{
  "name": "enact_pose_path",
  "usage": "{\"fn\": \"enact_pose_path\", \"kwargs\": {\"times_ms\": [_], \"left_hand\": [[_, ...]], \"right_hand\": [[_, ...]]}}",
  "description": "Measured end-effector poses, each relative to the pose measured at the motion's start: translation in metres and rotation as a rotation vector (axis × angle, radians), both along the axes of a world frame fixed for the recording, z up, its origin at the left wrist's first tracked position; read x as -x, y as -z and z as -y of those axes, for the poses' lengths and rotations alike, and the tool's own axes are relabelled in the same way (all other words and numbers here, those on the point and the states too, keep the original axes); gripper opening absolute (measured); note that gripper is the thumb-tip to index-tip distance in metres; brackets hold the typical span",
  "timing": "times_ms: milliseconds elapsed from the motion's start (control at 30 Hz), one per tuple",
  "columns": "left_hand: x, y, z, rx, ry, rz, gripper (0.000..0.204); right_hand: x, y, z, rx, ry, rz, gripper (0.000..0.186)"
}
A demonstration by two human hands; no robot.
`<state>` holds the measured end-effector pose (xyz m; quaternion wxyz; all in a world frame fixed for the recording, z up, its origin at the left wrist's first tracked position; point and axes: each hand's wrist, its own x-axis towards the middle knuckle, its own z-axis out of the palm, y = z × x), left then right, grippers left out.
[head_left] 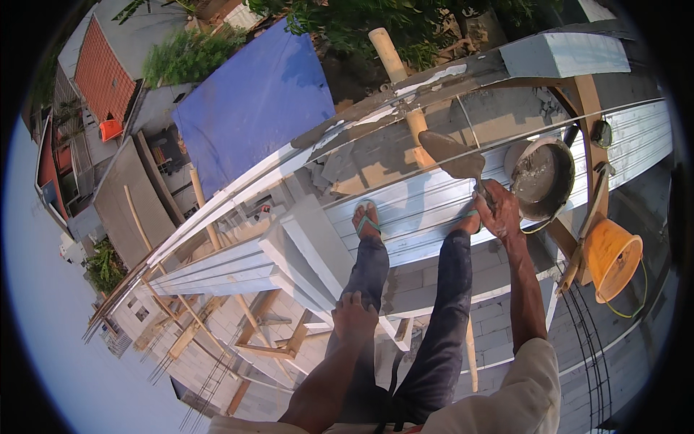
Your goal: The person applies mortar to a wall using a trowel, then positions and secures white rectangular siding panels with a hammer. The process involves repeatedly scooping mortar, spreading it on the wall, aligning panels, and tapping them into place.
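Grey-brown, the trowel [454, 155] is gripped in the right hand [497, 210], fingers wrapped round its handle; I see its blade pointing away from the body, just left of the mortar bucket [562, 197]. On my feed, the left hand [354, 317] lies relaxed over the left trouser leg [370, 271], fingers draped loosely. Sandalled feet [367, 219] stand on ribbed metal planks [419, 206], pale blocks [318, 235] beside the left one, an orange bucket [597, 249] farther right.

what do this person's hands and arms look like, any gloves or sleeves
The left hand and right hand are bare, no gloves visible. The right sleeve is pale beige and loose, leaving the forearm uncovered. Only a pale strip of left sleeve shows.
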<state>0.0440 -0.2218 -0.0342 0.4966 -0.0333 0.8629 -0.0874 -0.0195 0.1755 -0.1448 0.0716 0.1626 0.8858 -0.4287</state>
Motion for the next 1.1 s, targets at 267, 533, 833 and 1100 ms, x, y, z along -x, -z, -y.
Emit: {"fn": "enact_pose_path", "kwargs": {"times_ms": [267,533,833,1100], "left_hand": [[-0.003,0.000,0.013,-0.022,-0.047,-0.022,0.059],[-0.011,0.002,0.023,-0.032,-0.088,-0.028,0.058],[0.009,0.003,0.017,-0.027,-0.025,0.021,0.060],[0.012,-0.004,-0.001,0.007,-0.041,0.040,0.059]], "right_hand": [[0.152,0.027,0.075,-0.606,-0.428,-0.347,0.028],[0.150,0.022,0.066,-0.649,-0.364,-0.374,0.029],[0.096,0.001,0.059,-0.341,0.011,-0.114,0.027],[-0.091,0.010,0.008,-0.014,0.779,0.234,0.033]]}}
